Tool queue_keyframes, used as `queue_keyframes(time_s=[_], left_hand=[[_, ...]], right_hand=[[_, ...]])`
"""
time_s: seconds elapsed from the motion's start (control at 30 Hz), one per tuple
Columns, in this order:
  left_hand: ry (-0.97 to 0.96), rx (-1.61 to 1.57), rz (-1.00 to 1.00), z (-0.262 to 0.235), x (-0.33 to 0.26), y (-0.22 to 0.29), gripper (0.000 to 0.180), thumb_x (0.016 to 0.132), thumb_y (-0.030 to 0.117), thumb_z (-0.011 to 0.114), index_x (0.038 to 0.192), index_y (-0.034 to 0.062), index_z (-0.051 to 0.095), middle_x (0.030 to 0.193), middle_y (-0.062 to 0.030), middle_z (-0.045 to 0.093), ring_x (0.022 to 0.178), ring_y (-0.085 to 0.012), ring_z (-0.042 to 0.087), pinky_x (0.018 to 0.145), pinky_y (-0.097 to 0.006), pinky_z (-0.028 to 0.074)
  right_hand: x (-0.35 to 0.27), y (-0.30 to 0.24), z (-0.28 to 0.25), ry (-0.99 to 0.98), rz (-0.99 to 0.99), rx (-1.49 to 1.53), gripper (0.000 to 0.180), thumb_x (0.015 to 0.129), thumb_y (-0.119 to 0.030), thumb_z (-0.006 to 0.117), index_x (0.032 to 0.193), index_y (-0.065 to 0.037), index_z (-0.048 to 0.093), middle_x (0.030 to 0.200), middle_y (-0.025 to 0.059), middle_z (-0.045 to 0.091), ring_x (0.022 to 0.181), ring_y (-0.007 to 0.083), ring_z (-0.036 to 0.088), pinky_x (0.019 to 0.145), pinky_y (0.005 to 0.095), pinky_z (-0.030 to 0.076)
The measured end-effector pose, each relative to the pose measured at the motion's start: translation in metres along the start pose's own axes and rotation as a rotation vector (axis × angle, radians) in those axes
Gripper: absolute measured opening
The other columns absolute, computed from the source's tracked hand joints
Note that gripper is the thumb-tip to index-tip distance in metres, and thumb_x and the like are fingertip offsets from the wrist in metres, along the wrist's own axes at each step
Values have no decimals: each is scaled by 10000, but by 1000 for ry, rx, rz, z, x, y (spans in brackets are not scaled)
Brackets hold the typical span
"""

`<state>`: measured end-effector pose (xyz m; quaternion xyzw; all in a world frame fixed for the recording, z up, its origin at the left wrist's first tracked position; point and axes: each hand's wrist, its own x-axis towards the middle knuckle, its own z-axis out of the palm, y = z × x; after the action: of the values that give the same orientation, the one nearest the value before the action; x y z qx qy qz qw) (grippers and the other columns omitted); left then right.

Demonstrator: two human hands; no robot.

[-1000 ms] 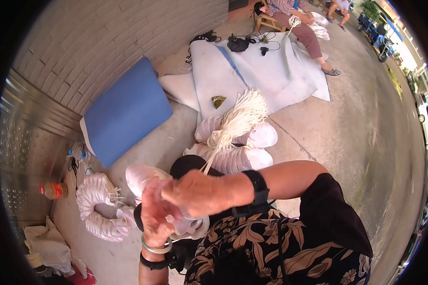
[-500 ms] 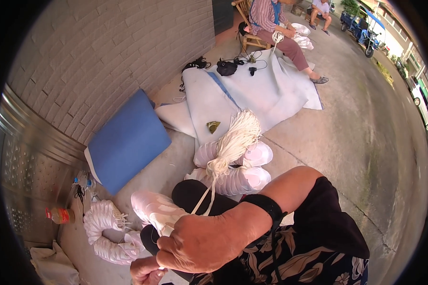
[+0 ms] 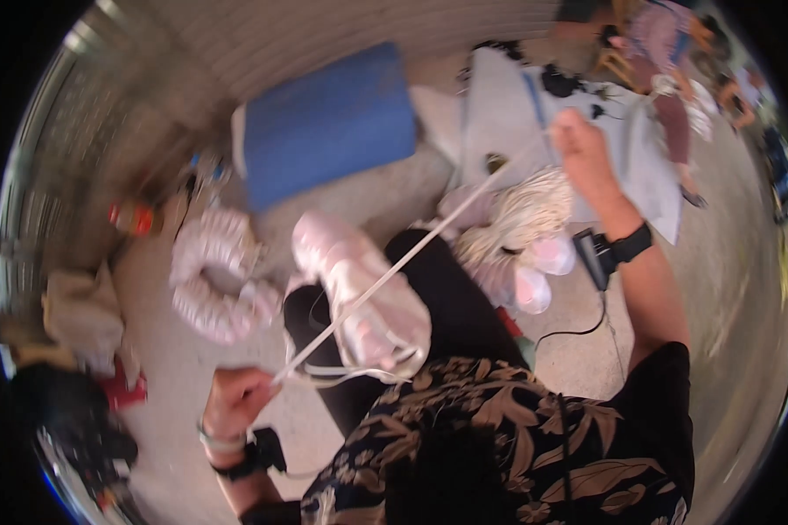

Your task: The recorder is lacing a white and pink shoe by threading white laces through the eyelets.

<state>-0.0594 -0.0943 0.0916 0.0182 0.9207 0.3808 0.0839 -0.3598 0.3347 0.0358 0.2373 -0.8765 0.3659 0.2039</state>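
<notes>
A long cream shoelace (image 3: 429, 238) runs taut on a diagonal between my two hands. My left hand (image 3: 235, 402), low at the left, is closed on its lower end. Raised far out to the right, my right hand (image 3: 587, 162) grips the other end. Beneath the lace, a pale pink-white shoe upper (image 3: 333, 249) lies across my lap, with loose lace by its near end. A thick bundle of cream laces (image 3: 530, 210) rests on more stacked uppers (image 3: 534, 289) beyond my right knee. The picture is somewhat blurred.
A curved stack of nested uppers (image 3: 188, 280) lies left on the ground. Behind are a blue board (image 3: 328, 118), a red-capped bottle (image 3: 136, 219) and a pale sheet (image 3: 499, 114). A seated person (image 3: 665, 52) handles white things at the back right. A cable hangs from my right wrist.
My hands, close together before, have spread far apart, the right up and out to the right. The lace is now stretched between them. My view has turned, showing the upper on my lap more fully.
</notes>
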Motion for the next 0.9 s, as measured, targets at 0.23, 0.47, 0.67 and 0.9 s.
queue_keyframes(time_s=[0.23, 0.47, 0.67, 0.9], left_hand=[[0, -53, 28, 33, 35, -10, 48, 779, 65, 658, 760, 34, 627, 572, -93, 556, 502, -247, 560, 475, -323, 421], [117, -51, 236, 80, 75, 4, 40, 773, 16, 651, 782, 4, 614, 613, -125, 578, 551, -285, 597, 492, -329, 450], [165, -94, 243, 89, 98, 7, 55, 747, 11, 666, 794, 10, 636, 641, -132, 590, 585, -282, 609, 520, -334, 467], [-15, -230, 113, 83, 81, -20, 63, 773, 33, 694, 792, 5, 641, 625, -110, 601, 567, -204, 617, 514, -287, 460]], right_hand=[[-53, 149, 39, -361, 314, -726, 114, 840, -118, 492, 892, -18, 512, 875, 217, 633, 842, 435, 590, 711, 506, 461], [-55, -100, 124, -624, -82, 446, 278, 802, -84, 618, 1069, -35, 556, 1021, 141, 602, 962, 293, 586, 849, 350, 457], [-69, -165, 123, -833, -84, 769, 229, 816, -112, 665, 999, -7, 577, 827, 143, 617, 734, 259, 646, 647, 322, 496], [-70, -129, 109, -702, -3, 676, 60, 847, -41, 615, 826, 2, 579, 621, 54, 509, 530, 138, 452, 502, 257, 379]])
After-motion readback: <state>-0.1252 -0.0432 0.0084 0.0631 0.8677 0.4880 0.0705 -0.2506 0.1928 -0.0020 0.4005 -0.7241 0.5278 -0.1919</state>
